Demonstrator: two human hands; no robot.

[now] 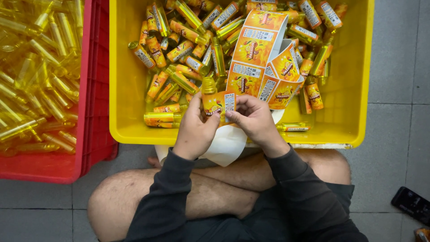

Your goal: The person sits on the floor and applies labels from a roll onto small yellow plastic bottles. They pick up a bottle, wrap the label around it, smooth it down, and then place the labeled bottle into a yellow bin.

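My left hand point(195, 127) and my right hand point(256, 120) together hold a small yellow bottle point(209, 93) upright over the near edge of the yellow crate. An orange label point(219, 104) is partly wrapped around the bottle, and the fingers of both hands press on it. A long strip of orange labels point(257, 54) curls up from behind my right hand into the crate. Its white backing paper point(228, 143) hangs down between my wrists.
The yellow crate point(354, 107) holds several labelled bottles point(179, 49). A red crate point(92, 89) on the left is full of unlabelled yellow bottles point(36, 76). My crossed bare legs point(224, 183) are on the grey tiled floor. A dark phone point(412, 204) lies at the right.
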